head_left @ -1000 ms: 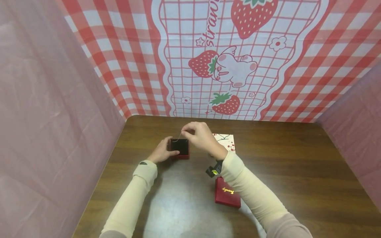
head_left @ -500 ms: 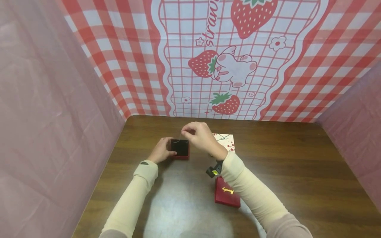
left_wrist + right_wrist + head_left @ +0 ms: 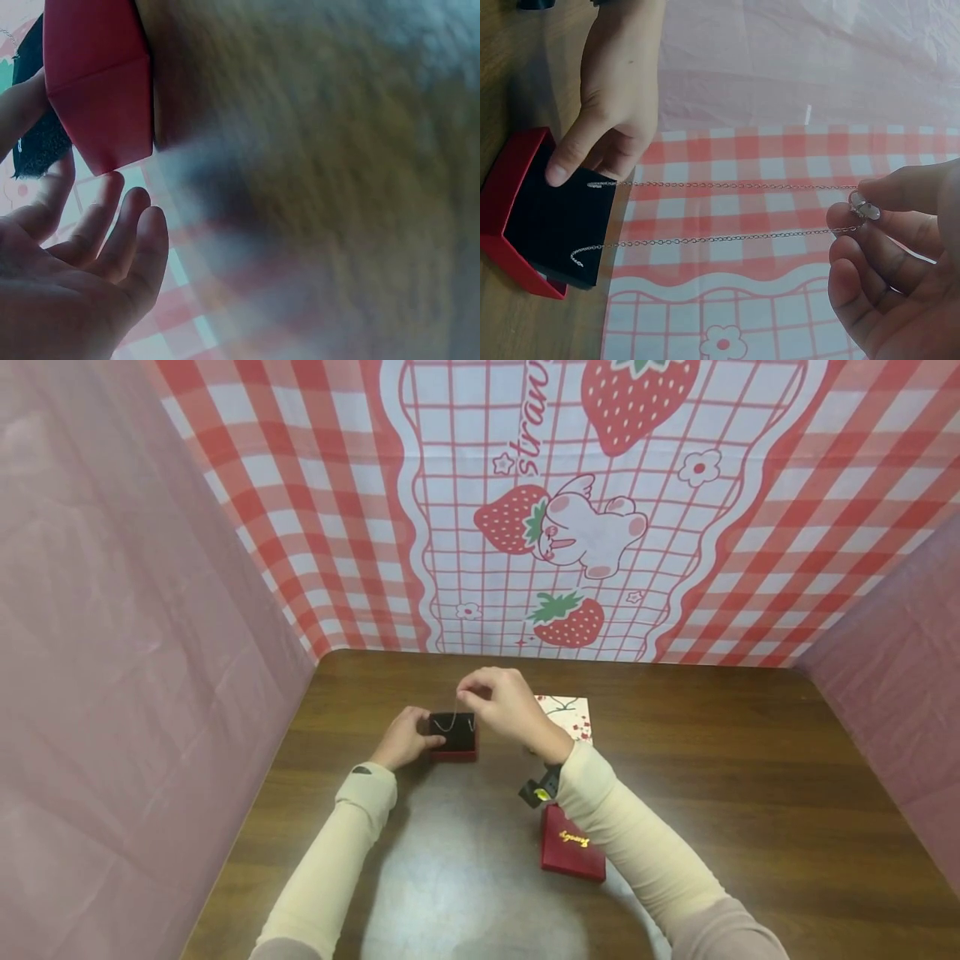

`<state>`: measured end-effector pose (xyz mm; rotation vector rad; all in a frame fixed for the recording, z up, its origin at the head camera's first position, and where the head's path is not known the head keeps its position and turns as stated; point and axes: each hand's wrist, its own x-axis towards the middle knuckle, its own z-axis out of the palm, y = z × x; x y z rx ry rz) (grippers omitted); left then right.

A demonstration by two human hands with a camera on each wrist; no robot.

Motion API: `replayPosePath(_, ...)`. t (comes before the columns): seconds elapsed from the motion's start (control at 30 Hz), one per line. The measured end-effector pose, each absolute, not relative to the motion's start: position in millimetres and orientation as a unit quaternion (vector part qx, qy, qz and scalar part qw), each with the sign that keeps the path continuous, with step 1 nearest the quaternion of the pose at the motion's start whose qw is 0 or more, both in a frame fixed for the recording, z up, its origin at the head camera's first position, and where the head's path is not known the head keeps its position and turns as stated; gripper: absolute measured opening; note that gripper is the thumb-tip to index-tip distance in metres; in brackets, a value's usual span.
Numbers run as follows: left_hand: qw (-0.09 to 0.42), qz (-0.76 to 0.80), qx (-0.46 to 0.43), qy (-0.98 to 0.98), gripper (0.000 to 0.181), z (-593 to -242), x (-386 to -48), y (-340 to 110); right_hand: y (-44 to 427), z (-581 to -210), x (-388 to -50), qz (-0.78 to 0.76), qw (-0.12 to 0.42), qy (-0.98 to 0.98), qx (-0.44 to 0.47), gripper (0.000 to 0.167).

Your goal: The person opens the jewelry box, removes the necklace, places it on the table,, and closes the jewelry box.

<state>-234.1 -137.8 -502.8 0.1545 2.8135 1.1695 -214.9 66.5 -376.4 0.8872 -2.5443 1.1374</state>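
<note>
A red jewelry box base (image 3: 459, 757) stands open on the table, with a black insert pad (image 3: 555, 217) tilted up out of it. My left hand (image 3: 405, 739) pinches this pad at its edge, thumb on the black face and fingers behind. In the left wrist view the red box (image 3: 101, 90) is seen from outside, above the loose fingers. My right hand (image 3: 513, 706) is raised over the box and pinches a silver necklace (image 3: 727, 186) by its pendant (image 3: 864, 206). Two chain strands run from the fingertips down to the pad, where they enter near its corners.
A red box lid (image 3: 572, 856) with gold lettering lies on the table near my right forearm. Behind the right wrist is a white item with red flowers (image 3: 577, 720), partly hidden. A checked strawberry cloth (image 3: 360, 560) hangs along the table's back edge.
My left thumb has slid back toward the pad's left edge, and the pad has tilted. More of the chain now shows against the black. My right hand has stayed in place.
</note>
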Motion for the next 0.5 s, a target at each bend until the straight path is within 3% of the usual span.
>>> replayPosePath(0.33, 0.004, 0.385, 0.079, 0.92, 0.045, -502.5, -232.8, -141.4, 66.1, -376.5, -214.6, 0.381, 0.111, -0.867, 0.302, 0.01)
replayPosePath(0.5, 0.008, 0.395, 0.07, 0.916, 0.043, -501.1, -231.7, -142.2, 66.1, -377.5, -215.3, 0.379, 0.108, -0.867, 0.303, 0.01)
